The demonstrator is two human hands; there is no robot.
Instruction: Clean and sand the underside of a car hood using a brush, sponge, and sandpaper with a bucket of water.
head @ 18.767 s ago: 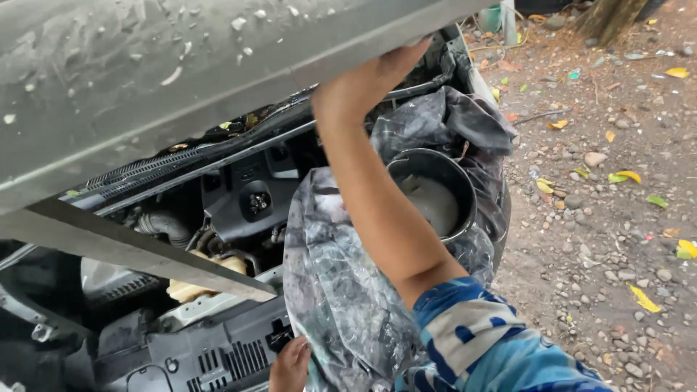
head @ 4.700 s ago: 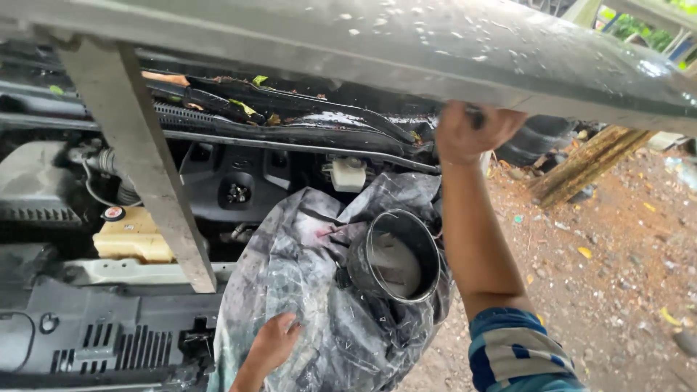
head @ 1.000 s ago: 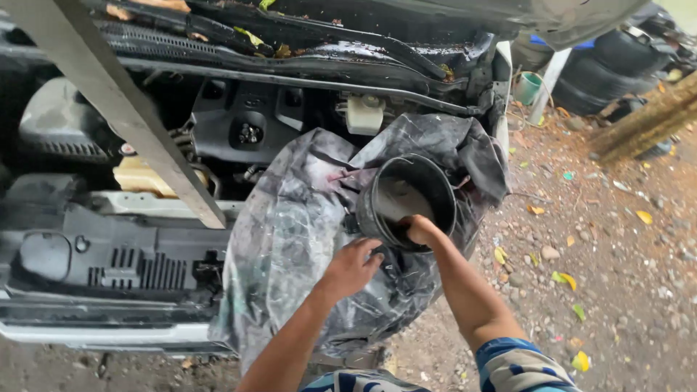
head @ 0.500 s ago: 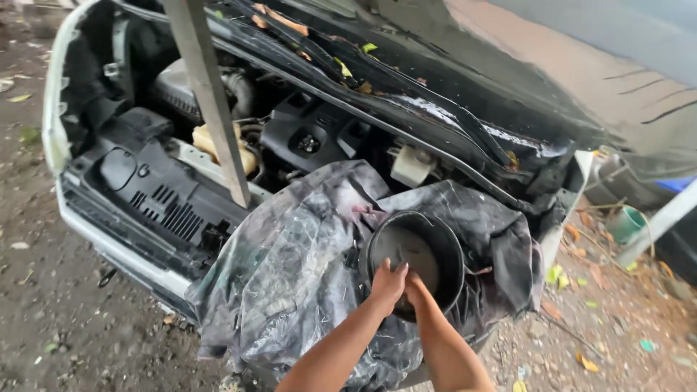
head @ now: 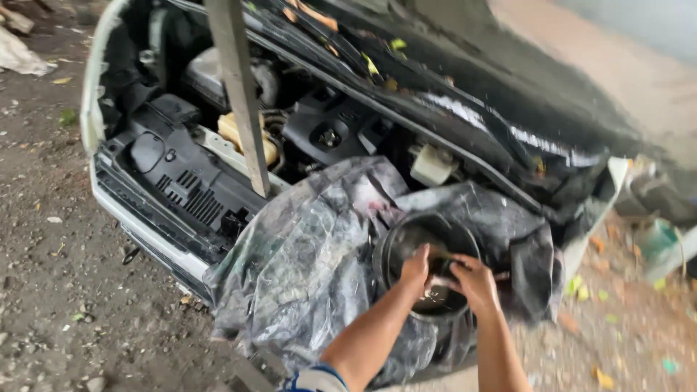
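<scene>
Round black housing [head: 428, 265], a wide open-mouthed tub, sits at the front corner of the engine bay, ringed by a crumpled grey plastic sheet [head: 305, 261] that drapes over the bumper edge below it. Both hands reach into its mouth from the near side: the left hand [head: 416, 267] lies at the near-left of the opening with its fingers [head: 421, 254] curled loosely over something inside, and the right hand [head: 475, 283] rests just beside it on the near-right rim, its fingers [head: 459, 270] bent inward; motion blur hides whether either hand actually grips anything. The two hands almost touch, leaving only the far half of the housing's mouth open. Left of the housing the sheet spreads in loose folds down to the gravel ground [head: 65, 290], which lies open and wide on that side. Right of the housing a dark fold of sheet hangs at the car's corner, and past it the ground carries scattered yellow leaves [head: 581, 290]. Beyond the housing stands a small white reservoir [head: 433, 163], near its far rim. Further left of that, a black plastic engine cover [head: 178, 178] lines the front edge of the bay, with a yellowish tank [head: 236, 131] behind it. A grey metal prop bar [head: 239, 94] rises upright between the cover and the housing. Farthest off, the raised hood [head: 552, 65] slants overhead, closing off the room above.
</scene>
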